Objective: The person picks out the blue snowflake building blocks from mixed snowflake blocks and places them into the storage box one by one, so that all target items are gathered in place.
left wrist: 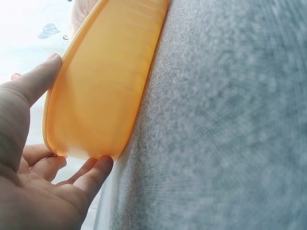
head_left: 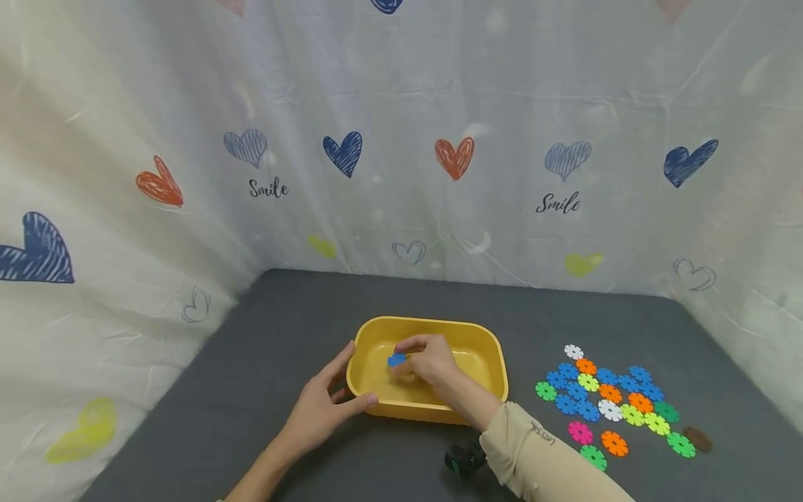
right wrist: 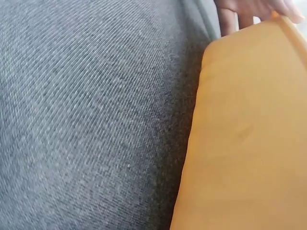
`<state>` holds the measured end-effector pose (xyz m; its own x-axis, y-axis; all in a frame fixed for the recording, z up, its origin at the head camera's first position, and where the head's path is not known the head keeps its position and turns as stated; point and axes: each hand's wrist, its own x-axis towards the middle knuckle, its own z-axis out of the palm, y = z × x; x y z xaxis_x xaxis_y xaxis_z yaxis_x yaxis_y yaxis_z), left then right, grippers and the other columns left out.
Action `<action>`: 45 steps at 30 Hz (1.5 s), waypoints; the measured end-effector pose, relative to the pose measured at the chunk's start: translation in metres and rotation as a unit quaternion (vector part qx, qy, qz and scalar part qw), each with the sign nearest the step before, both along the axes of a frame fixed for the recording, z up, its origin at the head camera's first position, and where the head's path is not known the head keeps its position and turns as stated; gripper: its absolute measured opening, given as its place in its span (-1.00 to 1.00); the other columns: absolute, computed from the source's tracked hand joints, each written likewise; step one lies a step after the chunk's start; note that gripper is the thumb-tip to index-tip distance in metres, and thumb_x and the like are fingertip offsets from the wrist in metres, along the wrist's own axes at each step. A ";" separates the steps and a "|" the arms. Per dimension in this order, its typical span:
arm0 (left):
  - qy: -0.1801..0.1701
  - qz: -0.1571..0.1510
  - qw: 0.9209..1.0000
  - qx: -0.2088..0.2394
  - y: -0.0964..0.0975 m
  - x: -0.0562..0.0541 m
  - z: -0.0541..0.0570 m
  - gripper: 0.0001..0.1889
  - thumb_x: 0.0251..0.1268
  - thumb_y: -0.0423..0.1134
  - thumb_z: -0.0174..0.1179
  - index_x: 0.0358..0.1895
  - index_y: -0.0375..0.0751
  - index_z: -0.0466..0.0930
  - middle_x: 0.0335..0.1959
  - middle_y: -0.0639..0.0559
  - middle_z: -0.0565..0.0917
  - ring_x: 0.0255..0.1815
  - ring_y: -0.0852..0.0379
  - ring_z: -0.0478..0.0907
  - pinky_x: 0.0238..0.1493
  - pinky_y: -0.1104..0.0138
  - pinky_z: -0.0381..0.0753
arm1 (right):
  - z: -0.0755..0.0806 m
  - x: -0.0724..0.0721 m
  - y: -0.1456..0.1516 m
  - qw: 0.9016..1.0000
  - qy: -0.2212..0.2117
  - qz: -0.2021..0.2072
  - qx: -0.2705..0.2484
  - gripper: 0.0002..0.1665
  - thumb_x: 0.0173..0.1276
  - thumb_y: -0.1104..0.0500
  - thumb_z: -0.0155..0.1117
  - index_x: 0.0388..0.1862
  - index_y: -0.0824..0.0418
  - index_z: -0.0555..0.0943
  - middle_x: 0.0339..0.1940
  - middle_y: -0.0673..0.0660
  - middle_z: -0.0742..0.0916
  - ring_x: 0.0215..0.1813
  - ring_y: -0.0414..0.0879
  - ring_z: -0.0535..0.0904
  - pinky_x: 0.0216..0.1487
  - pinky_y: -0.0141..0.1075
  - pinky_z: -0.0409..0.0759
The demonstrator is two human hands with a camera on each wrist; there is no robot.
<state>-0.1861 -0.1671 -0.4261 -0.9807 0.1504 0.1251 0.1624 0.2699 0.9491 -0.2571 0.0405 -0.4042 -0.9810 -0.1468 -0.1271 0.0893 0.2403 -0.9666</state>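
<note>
A yellow plastic tub [head_left: 433, 411] stands on the dark cloth in the middle of the head view. My left hand [head_left: 320, 404] grips its near left corner, thumb at the front rim and fingers round the end wall; the left wrist view shows the fingertips [left wrist: 103, 165] against the tub [left wrist: 96, 96]. Inside the tub, my right hand [head_left: 426, 359] pinches a blue notched plastic disc [head_left: 396, 360] between thumb and fingers, partly covering it. The right wrist view has the tub's outer wall [right wrist: 249, 134] and part of the left hand [right wrist: 249, 9], but not the right hand.
Many coloured notched discs lie flat right of the tub, among them blue discs [head_left: 577, 392], an orange disc [head_left: 614, 443], a pink disc [head_left: 580, 432] and a brown disc [head_left: 697, 438]. A small black object [head_left: 464, 460] sits by the right sleeve. A heart-printed curtain [head_left: 401, 209] hangs behind.
</note>
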 end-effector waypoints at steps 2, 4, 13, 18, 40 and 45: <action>-0.001 -0.001 1.000 0.002 0.000 0.000 0.000 -0.02 0.10 -0.15 0.51 0.56 0.08 0.10 0.45 0.05 0.28 0.34 0.01 0.37 0.22 0.21 0.47 | 0.001 0.000 -0.001 1.000 -0.001 -0.001 0.004 -0.58 -0.10 0.46 0.61 -0.18 0.34 0.74 -0.20 0.13 0.74 -0.28 -0.04 0.55 -0.34 -0.29 0.59; -0.002 -0.001 1.000 0.003 0.000 -0.001 0.000 -0.02 0.09 -0.14 0.51 0.56 0.09 0.10 0.44 0.05 0.30 0.34 0.02 0.37 0.22 0.22 0.47 | 0.001 -0.001 -0.002 1.000 0.000 -0.003 0.013 -0.58 -0.12 0.46 0.62 -0.19 0.33 0.75 -0.22 0.13 0.74 -0.32 -0.03 0.53 -0.39 -0.30 0.56; -0.005 0.002 1.000 0.009 0.000 0.002 0.002 -0.02 0.10 -0.17 0.51 0.56 0.09 0.11 0.40 0.04 0.35 0.32 0.04 0.38 0.21 0.26 0.49 | -0.002 -0.006 -0.012 0.999 0.027 0.026 0.033 -0.55 -0.09 0.48 0.59 -0.13 0.36 0.74 -0.17 0.17 0.76 -0.18 -0.02 0.61 -0.25 -0.30 0.66; -0.002 0.002 1.000 0.007 0.001 0.003 0.002 -0.03 0.09 -0.17 0.51 0.56 0.03 0.12 0.40 -0.02 0.36 0.32 0.00 0.39 0.20 0.25 0.49 | -0.005 -0.008 -0.012 0.997 0.039 0.017 0.060 -0.57 -0.10 0.49 0.59 -0.16 0.33 0.75 -0.20 0.14 0.77 -0.10 -0.01 0.63 -0.15 -0.25 0.68; -0.005 0.008 1.000 0.005 0.000 0.002 0.002 -0.02 0.08 -0.14 0.52 0.56 0.09 0.12 0.36 -0.01 0.41 0.32 0.01 0.39 0.21 0.22 0.49 | -0.009 -0.017 -0.018 0.990 0.098 -0.012 0.104 -0.72 -0.14 0.48 0.62 -0.41 0.29 0.77 -0.44 0.06 0.76 -0.50 -0.14 0.55 -0.54 -0.36 0.62; -0.005 0.007 1.000 0.003 0.000 0.002 0.001 -0.02 0.08 -0.14 0.51 0.56 0.10 0.12 0.35 -0.01 0.41 0.32 0.01 0.38 0.20 0.22 0.50 | -0.010 -0.018 -0.018 0.991 0.092 -0.013 0.101 -0.73 -0.13 0.46 0.63 -0.40 0.29 0.77 -0.45 0.06 0.75 -0.54 -0.13 0.56 -0.55 -0.35 0.63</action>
